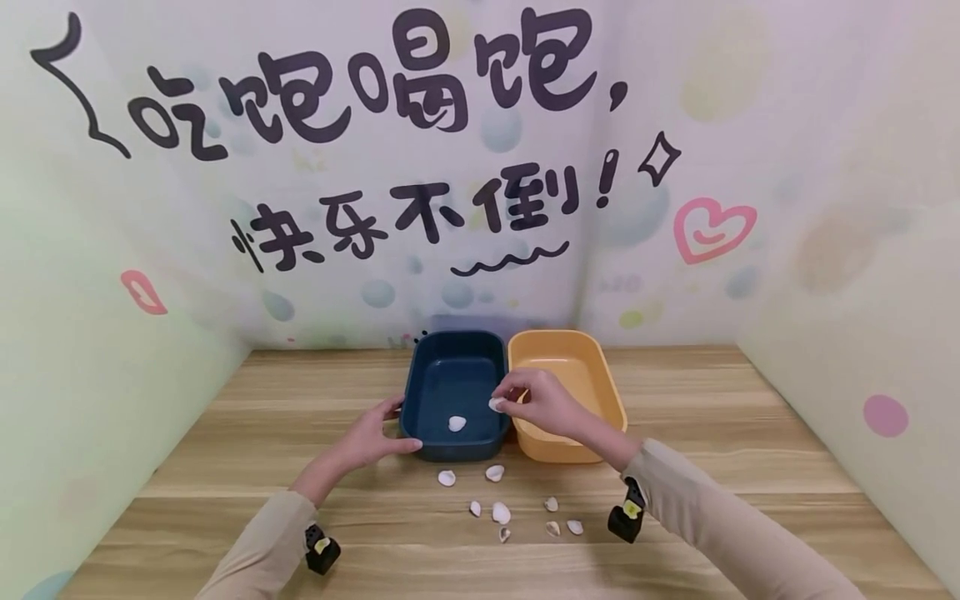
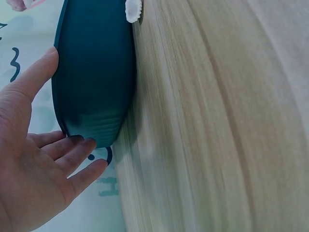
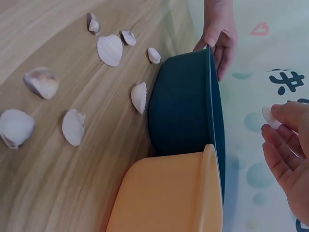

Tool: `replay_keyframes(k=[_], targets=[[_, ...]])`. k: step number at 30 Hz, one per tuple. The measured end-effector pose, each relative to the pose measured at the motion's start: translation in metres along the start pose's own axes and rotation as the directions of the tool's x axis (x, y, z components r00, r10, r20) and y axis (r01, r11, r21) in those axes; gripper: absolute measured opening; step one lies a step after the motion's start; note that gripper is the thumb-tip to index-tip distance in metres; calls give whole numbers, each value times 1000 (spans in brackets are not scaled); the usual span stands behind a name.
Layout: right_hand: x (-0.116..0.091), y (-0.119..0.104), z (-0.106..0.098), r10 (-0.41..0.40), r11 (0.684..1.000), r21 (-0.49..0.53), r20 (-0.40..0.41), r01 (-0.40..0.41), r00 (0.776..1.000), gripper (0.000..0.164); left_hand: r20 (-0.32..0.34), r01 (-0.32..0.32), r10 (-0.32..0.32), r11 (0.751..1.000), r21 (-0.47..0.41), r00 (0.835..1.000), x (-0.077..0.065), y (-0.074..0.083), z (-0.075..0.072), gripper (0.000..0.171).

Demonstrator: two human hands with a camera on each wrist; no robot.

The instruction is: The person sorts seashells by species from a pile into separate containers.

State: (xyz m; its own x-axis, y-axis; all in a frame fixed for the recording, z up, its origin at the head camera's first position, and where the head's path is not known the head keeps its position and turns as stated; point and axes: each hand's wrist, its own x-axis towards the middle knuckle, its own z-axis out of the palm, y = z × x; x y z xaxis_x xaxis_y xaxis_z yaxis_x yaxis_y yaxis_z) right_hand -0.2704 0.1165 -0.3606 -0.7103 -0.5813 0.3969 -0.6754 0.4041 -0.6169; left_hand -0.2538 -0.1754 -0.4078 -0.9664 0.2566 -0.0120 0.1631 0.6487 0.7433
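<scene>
In the head view, a dark blue bin (image 1: 457,452) stands beside a yellow-orange bin (image 1: 564,450) at the back of the table. My right hand (image 1: 551,407) pinches a small white seashell (image 3: 271,118) between thumb and fingers, above where the two bins meet. One white seashell (image 1: 457,423) lies inside the blue bin. At that bin's left side, my left hand (image 1: 367,435) rests with thumb spread toward the front rim and fingers along the outer wall. In the left wrist view its fingers (image 2: 72,150) look loosely extended against the bin.
Several white and brownish seashells lie scattered on the wooden table (image 1: 375,550) in front of the bins, among them a larger ribbed shell (image 1: 501,512). A printed backdrop (image 1: 360,317) rises behind the bins, with pale side walls at left and right.
</scene>
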Motion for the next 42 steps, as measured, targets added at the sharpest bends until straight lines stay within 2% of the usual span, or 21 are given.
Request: replay_keyframes(k=[13, 17, 21, 27, 36, 42], targets=[[13, 16, 13, 66, 997, -46, -58, -69, 996, 10, 2, -42, 42, 999, 13, 999, 2, -3, -2, 81], [22, 18, 20, 157, 987, -18, -110, -160, 981, 17, 1, -38, 38, 999, 20, 999, 2, -2, -3, 82], [27, 18, 26, 235, 971, 71, -142, -227, 962, 32, 4, -38, 38, 999, 14, 999, 3, -1, -2, 82], [25, 18, 26, 202, 976, 96, -95, -193, 975, 41, 1, -45, 45, 999, 4, 999, 2, 0, -3, 81], [17, 16, 19, 189, 980, 77, -67, -184, 980, 43, 8, -56, 56, 998, -1, 998, 5, -1, -4, 79], [12, 10, 19, 191, 976, 115, -43, -185, 981, 45, 5, -52, 52, 999, 6, 999, 5, -1, -5, 81]])
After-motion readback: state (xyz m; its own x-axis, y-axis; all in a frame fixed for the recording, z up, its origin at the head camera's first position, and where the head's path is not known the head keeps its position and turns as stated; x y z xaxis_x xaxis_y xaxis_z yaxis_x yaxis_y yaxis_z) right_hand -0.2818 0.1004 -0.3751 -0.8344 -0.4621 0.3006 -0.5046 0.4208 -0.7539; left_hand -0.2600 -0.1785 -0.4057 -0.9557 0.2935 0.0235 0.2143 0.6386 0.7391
